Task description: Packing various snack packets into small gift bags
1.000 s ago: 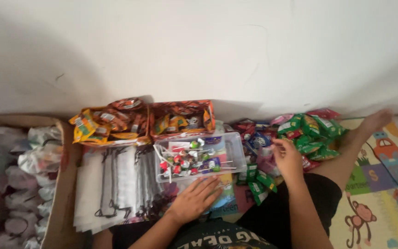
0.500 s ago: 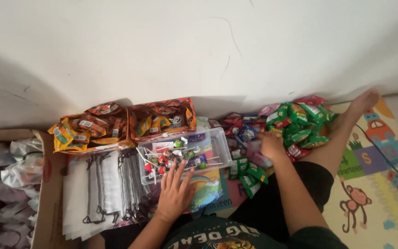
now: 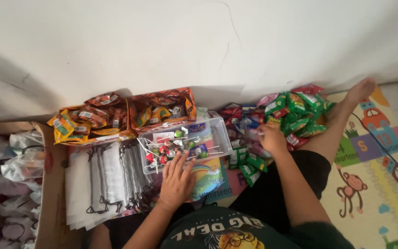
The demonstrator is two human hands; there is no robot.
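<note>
Clear lollipop box (image 3: 217, 133) under L hand (image 3: 177, 180); R hand (image 3: 271, 138) in snack packets (image 3: 295, 115).

- A plain white wall (image 3: 171, 41) fills the upper half of the frame, with thin hairline cracks near the top centre.
- Soft shadows lie across the wall's left side and along its base.
- At lower right, a colourful play mat (image 3: 383, 184) covers the floor, printed with a monkey, cars and coloured squares.
- Light is even and diffuse.

Left hand (image 3: 177, 180) flat, fingers spread, right hand (image 3: 271, 138) curled, reaching forward
</note>
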